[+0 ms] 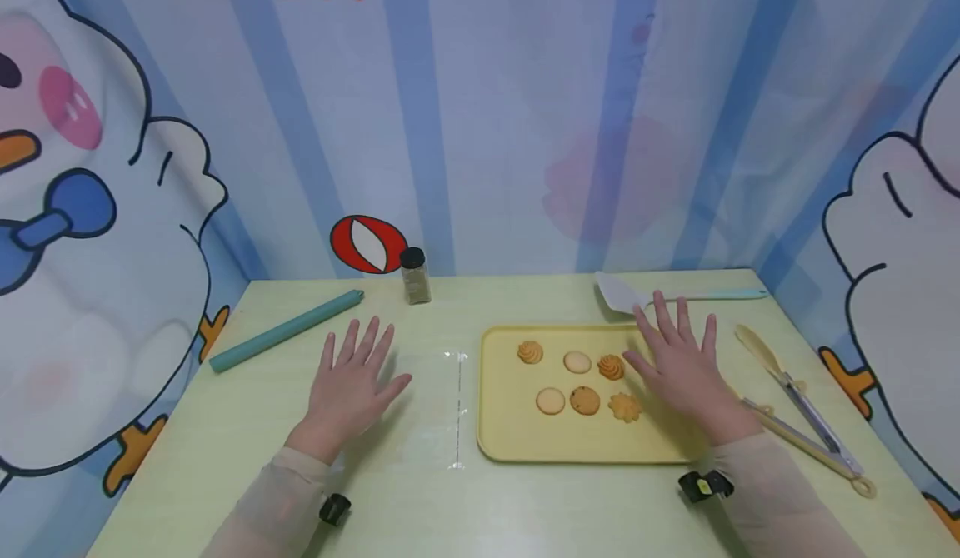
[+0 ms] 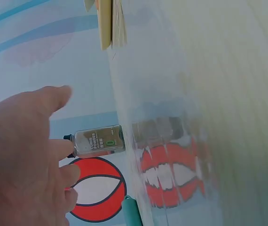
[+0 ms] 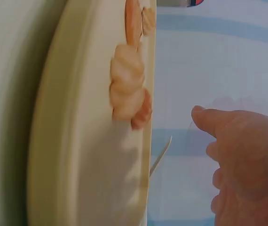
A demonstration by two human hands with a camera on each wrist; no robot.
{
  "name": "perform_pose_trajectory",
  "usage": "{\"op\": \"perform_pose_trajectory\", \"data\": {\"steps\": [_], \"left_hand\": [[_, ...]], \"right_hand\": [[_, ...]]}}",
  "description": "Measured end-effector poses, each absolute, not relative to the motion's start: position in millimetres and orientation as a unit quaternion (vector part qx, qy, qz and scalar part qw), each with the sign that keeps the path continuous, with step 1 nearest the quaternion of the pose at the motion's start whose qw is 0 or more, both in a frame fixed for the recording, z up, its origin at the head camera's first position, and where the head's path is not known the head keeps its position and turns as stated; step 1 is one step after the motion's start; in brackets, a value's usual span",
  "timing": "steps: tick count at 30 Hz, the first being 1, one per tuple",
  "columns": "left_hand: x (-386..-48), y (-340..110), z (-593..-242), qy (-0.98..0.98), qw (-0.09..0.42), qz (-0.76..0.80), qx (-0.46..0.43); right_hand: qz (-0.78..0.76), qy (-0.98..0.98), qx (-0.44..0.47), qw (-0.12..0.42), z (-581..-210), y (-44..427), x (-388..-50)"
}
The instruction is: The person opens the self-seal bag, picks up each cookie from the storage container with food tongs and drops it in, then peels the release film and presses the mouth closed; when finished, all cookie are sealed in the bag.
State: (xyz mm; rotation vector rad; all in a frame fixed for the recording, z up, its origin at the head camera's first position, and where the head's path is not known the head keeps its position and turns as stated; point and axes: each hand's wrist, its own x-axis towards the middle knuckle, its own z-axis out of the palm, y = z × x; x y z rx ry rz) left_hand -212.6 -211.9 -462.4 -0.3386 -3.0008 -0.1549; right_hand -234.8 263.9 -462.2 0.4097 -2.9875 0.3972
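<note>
Fingers spread and holding nothing, the left hand (image 1: 348,396) is over the table left of the yellow tray (image 1: 525,450). In the left wrist view the left hand (image 2: 30,155) appears beside a small labelled bottle (image 2: 98,141). Over the tray's right part, the right hand (image 1: 686,375) is also spread and empty. Several cookies lie on the tray, among them a swirled one (image 1: 530,352), a round one (image 1: 551,401) and a flower-shaped one (image 1: 625,407). The right wrist view shows the right hand (image 3: 249,165) near the tray's edge, with a ridged cookie (image 3: 127,82) on the tray.
A teal rolled stick (image 1: 285,331) lies at the back left, and the black-capped bottle (image 1: 416,276) stands near the back edge. A spatula (image 1: 622,293) lies behind the tray. Tongs (image 1: 806,416) lie to its right. A clear sheet (image 1: 423,425) is left of the tray.
</note>
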Motion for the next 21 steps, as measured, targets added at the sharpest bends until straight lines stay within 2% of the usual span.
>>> {"op": "perform_pose_trajectory", "data": {"steps": [10, 21], "left_hand": [[-208, -219, -461, -0.992, 0.009, -0.029, -0.119], [-199, -227, -467, -0.984, -0.007, -0.065, -0.164]], "right_hand": [[0.152, -0.951, 0.249, 0.1, -450, 192, -237], [0.135, -0.929, 0.337, 0.067, -456, 105, -232]]}}
